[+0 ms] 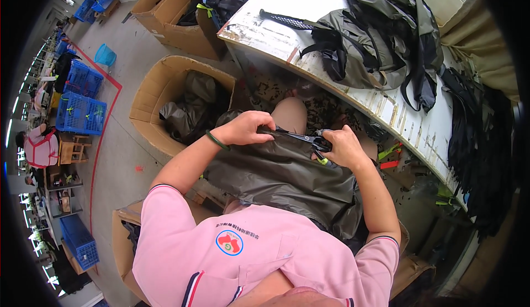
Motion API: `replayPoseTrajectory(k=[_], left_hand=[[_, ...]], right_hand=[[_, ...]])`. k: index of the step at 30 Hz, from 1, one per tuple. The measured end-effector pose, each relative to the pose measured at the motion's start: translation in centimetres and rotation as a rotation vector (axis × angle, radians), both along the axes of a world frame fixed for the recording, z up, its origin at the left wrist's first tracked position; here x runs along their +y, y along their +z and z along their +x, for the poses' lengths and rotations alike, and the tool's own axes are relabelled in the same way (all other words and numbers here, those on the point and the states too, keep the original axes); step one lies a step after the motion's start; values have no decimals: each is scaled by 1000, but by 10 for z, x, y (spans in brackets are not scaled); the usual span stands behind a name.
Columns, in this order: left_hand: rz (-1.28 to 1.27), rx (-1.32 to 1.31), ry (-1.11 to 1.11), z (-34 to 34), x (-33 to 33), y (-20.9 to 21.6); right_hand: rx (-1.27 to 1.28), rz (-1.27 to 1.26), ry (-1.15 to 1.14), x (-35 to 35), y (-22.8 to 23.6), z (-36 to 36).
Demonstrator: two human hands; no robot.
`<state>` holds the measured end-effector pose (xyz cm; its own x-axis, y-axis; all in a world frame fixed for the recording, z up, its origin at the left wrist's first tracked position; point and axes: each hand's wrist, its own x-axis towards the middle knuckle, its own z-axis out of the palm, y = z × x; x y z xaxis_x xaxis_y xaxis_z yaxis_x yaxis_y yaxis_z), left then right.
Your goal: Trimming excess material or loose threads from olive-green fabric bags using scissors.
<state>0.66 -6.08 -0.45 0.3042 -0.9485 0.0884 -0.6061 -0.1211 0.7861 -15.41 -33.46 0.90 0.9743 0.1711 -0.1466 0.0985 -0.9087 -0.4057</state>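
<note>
A large piece of dark olive, shiny fabric (276, 172) is draped over my lap. Fingers pinched together, my left hand (251, 127) grips the fabric's upper edge; a dark green band circles that wrist. My right hand (343, 147) is wrapped around the black handles of a pair of scissors (301, 137). Their blades point left toward the pinched edge, close to my left fingertips. Whether the blades are apart is too small to tell. A bit of yellow-green shows just under the handles.
Ahead on the right, a worn white table (265, 28) carries an olive-and-black backpack (381, 36). Black straps (477, 147) hang off its right end. A cardboard box (152, 94) with olive fabric stands left of my knees, another box (171, 23) behind it. Blue crates (83, 114) line the far left.
</note>
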Motion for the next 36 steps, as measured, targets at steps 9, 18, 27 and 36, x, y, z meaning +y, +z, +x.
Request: replayPoseTrajectory(k=[9,18,27,36], left_hand=[[80,138,44,-5,-2,7],[77,131,47,-7,0,11],[78,63,59,-5,4,12],[91,654,374,42,69,-46]], right_hand=[[-93,76,22,12,13,7],[-49,10,21,9,-5,3],[29,54,-46,9,-3,0],[104,220,-160,-6,-42,-25]])
